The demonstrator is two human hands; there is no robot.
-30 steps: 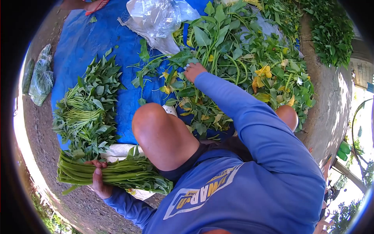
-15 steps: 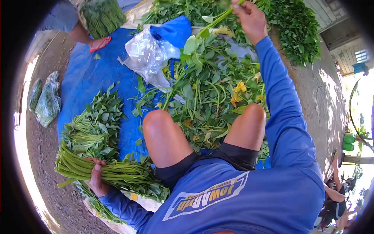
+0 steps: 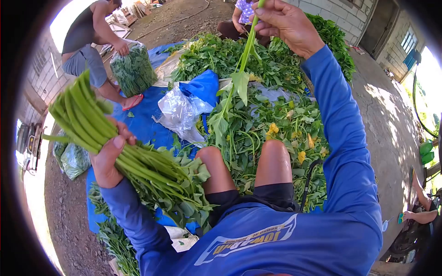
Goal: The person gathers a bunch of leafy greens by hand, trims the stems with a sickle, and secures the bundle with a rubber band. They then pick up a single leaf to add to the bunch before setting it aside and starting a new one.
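Note:
My left hand (image 3: 109,156) is closed around a thick bundle of leafy green stems (image 3: 154,177). The cut ends of the bundle point up and to the left, and its leaves hang beside my left knee. Raised at the top of the view, my right hand (image 3: 291,27) pinches a single long leafy stem (image 3: 246,53) between thumb and fingers. This stem hangs down over the loose heap of greens (image 3: 258,122), which lies in front of my knees with some yellow leaves in it.
A blue tarp (image 3: 138,122) covers the ground, with a clear plastic sack (image 3: 177,110) and a blue bag (image 3: 202,87) on it. At upper left, a person (image 3: 87,46) handles a filled bag of greens (image 3: 132,69). Another person (image 3: 241,18) sits behind a farther heap (image 3: 207,60).
My left hand has lifted the bundle up and forward. My right hand still holds the stem, now hanging more upright. The view has tilted up, showing more of the people ahead.

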